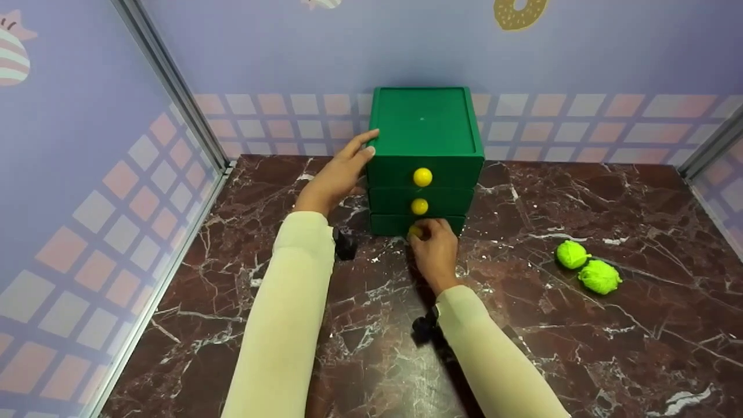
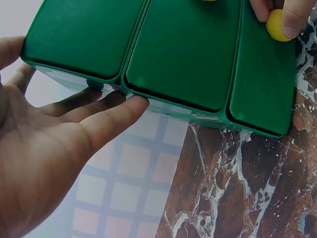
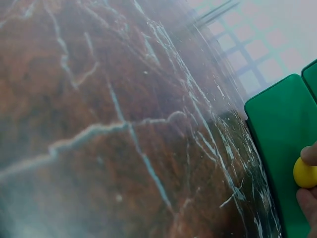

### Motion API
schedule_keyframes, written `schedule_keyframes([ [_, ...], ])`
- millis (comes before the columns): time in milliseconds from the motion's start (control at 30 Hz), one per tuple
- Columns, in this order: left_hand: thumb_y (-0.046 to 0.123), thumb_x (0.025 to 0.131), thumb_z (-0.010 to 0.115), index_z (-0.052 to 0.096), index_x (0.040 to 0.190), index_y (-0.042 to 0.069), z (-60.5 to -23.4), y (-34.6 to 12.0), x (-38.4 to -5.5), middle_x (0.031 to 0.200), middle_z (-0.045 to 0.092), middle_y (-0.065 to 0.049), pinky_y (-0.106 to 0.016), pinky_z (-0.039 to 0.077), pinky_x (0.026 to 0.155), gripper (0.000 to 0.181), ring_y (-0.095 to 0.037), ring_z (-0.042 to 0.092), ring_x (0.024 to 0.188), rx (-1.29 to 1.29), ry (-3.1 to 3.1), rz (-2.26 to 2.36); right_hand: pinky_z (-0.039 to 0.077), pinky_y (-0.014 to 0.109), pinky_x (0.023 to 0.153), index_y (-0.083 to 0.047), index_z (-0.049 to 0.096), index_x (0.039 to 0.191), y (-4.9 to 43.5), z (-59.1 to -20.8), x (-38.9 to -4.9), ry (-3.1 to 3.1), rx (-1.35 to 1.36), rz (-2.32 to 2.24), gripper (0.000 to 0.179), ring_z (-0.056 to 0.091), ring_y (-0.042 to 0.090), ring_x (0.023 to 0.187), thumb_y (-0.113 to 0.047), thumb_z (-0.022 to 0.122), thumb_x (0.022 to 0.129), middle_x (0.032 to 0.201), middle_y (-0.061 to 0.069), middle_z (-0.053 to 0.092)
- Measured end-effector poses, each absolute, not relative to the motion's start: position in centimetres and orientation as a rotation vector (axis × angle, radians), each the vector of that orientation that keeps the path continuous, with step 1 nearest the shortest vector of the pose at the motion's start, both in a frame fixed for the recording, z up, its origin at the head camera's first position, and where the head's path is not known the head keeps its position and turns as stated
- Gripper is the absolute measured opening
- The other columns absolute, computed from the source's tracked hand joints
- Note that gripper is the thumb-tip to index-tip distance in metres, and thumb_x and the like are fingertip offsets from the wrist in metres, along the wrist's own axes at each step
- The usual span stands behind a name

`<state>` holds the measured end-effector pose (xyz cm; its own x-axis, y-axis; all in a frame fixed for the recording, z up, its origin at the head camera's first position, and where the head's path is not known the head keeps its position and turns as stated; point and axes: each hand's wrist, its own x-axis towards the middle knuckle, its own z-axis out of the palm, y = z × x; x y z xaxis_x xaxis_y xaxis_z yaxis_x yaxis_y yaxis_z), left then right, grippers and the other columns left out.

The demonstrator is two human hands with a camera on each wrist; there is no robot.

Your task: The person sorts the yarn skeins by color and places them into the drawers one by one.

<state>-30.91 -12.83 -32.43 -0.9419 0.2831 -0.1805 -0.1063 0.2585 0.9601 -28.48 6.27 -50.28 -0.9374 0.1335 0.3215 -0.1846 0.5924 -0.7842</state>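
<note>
A green cabinet (image 1: 426, 122) with three stacked drawers, each with a round yellow knob, stands against the back wall. My right hand (image 1: 435, 249) pinches the yellow knob (image 3: 304, 173) of the bottom drawer (image 2: 265, 84) between thumb and fingers. That drawer looks closed. The left hand (image 1: 336, 180) rests on the cabinet's left side, its fingers extended and the tips at the top edge. In the left wrist view, the left hand's fingers (image 2: 114, 116) lie along the side wall. Above the gripped knob are the middle knob (image 1: 419, 206) and the top knob (image 1: 422, 177).
Two bright yellow-green balls of yarn (image 1: 600, 277) lie close together on the marbled table (image 1: 580, 348), right of the cabinet. A patterned purple wall (image 1: 290, 58) rises directly behind the cabinet, and another wall (image 1: 87, 174) borders the table on the left.
</note>
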Motion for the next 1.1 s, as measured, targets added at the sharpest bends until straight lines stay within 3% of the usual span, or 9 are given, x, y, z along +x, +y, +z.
schedule_keyframes([
  [1100,0.036,0.106,0.034,0.024,0.152,0.041,-32.3,-12.7,-30.8,0.164,0.007,0.001,-0.052,0.039,0.109,0.047,-0.029,0.027,0.147,0.158,2.211,1.736,0.054,0.036,0.077,-0.006,0.072,0.096,6.6,-49.9,-25.2,-2.550,0.144,1.107,0.015,0.061,0.023,0.085,-0.012,0.075,0.082,0.093,0.007,0.061],
])
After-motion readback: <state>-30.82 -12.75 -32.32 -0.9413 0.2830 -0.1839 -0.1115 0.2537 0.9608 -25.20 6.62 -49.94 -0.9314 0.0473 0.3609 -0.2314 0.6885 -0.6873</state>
